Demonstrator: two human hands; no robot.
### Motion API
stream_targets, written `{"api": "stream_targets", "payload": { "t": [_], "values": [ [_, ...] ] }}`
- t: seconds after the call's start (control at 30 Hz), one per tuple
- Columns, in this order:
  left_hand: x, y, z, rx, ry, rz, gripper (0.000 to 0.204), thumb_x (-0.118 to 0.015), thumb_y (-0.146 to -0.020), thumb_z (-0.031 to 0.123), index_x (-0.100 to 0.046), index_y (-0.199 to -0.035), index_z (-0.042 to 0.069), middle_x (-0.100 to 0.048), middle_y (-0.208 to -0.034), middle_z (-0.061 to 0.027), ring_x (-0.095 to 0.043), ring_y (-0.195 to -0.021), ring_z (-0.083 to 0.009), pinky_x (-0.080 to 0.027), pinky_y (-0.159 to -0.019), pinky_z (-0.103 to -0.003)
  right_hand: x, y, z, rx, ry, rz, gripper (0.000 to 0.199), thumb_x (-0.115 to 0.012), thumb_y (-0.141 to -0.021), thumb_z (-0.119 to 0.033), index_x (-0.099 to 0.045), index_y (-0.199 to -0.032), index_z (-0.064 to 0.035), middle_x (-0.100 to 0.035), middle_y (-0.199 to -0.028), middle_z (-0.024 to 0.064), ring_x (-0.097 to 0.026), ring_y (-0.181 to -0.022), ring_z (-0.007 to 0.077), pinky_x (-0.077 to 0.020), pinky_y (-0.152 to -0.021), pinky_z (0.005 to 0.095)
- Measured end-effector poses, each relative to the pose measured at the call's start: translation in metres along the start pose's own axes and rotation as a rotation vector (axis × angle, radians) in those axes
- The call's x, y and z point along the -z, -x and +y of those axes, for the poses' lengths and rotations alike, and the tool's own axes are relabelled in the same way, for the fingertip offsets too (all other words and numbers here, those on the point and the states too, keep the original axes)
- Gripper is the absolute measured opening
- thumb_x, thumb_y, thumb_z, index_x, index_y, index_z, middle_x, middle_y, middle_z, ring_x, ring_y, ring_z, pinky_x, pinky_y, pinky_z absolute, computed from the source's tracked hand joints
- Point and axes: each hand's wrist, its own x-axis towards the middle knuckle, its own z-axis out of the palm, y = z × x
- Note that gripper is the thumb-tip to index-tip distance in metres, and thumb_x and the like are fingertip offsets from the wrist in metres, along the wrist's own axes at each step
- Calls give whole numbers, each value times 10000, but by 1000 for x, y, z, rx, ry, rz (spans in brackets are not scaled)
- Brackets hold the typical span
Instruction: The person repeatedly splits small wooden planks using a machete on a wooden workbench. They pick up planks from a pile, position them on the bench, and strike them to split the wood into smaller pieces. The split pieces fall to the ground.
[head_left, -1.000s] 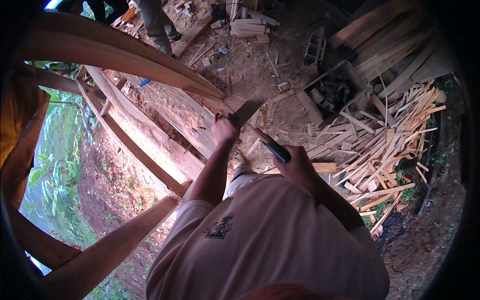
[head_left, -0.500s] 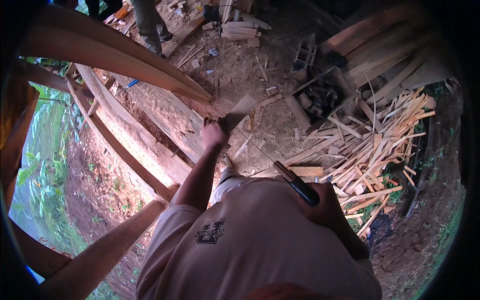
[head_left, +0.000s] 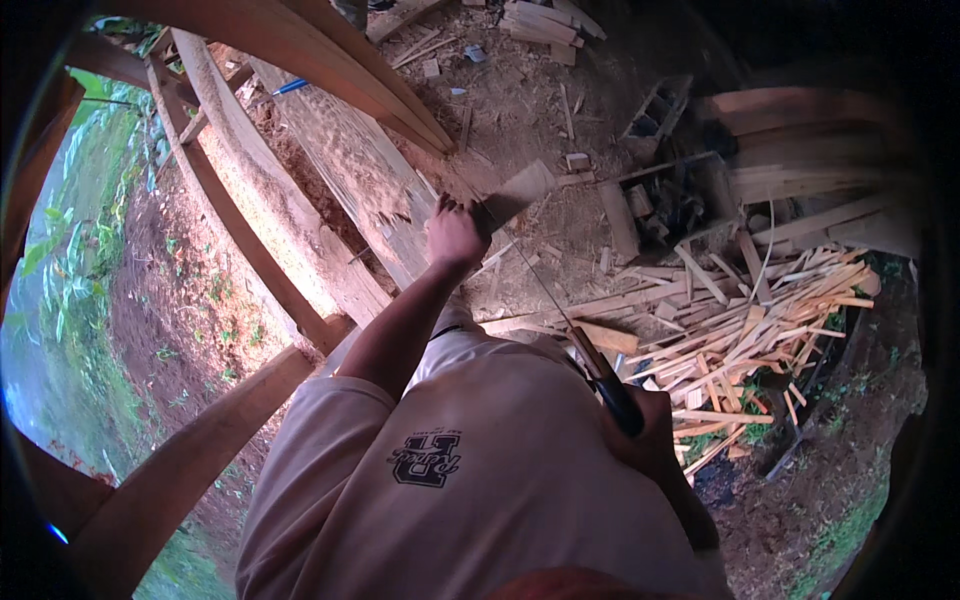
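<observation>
Outstretched left hand (head_left: 455,232) steadies wood piece (head_left: 520,190); right hand (head_left: 640,445) grips machete (head_left: 560,320).

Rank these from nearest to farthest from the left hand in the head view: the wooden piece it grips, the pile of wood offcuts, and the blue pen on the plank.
1. wooden piece: held in the left hand, just to its right.
2. blue pen: up and left, on the plank.
3. pile of wood offcuts: far right, on the ground.

the left hand (head_left: 455,232) grips a flat wood piece (head_left: 520,190) against a sawdust-covered plank (head_left: 370,190); the right hand (head_left: 640,435) holds a long blade (head_left: 560,320) by its dark handle, beside a pile of wood offcuts (head_left: 760,320).
</observation>
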Motion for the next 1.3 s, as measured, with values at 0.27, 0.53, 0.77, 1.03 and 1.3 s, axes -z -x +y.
{"api": "stream_targets", "payload": {
  "t": [0.27,0.53,0.77,1.03,1.3],
  "values": [
    [2,0,2,24,24,52,252,-608,-804,164,-695,-978,3,-715,-931,-231,-678,-1019,-361,-414,-1125,-457,-35,-37,47,69,19,37,206,-746,-811,-188,-655,-815,-4,-611,-624,161,-611,-533,300,-469,-546,408],
    [-2,-1,-3,-38,-20,5,206,-605,-891,216,-696,-977,53,-717,-902,-231,-672,-989,-425,-438,-1102,-503,-105,-142,69,161,-134,192,190,-749,-834,-150,-663,-817,19,-617,-647,201,-658,-605,362,-490,-583,447],
    [4,1,2,-29,-120,-29,254,-572,-949,314,-724,-994,116,-731,-889,-217,-696,-992,-391,-394,-1147,-496,-105,-146,85,178,-247,110,187,-741,-856,-152,-678,-844,24,-657,-678,195,-715,-646,318,-512,-603,421],
    [5,0,7,117,-80,-52,369,-493,-965,312,-774,-1037,84,-744,-970,-224,-669,-1096,-363,-130,-1294,-474,-97,-134,71,261,-104,157,240,-737,-874,-207,-674,-837,22,-652,-687,233,-693,-709,448,-510,-599,473],
    [-29,-4,-15,-10,-87,63,349,-527,-875,207,-734,-1029,-29,-721,-965,-256,-651,-1165,-349,-104,-1313,-461,-15,-26,33,86,7,133,254,-746,-884,-208,-679,-852,36,-633,-654,176,-625,-587,220,-488,-597,411]
  ]
}}
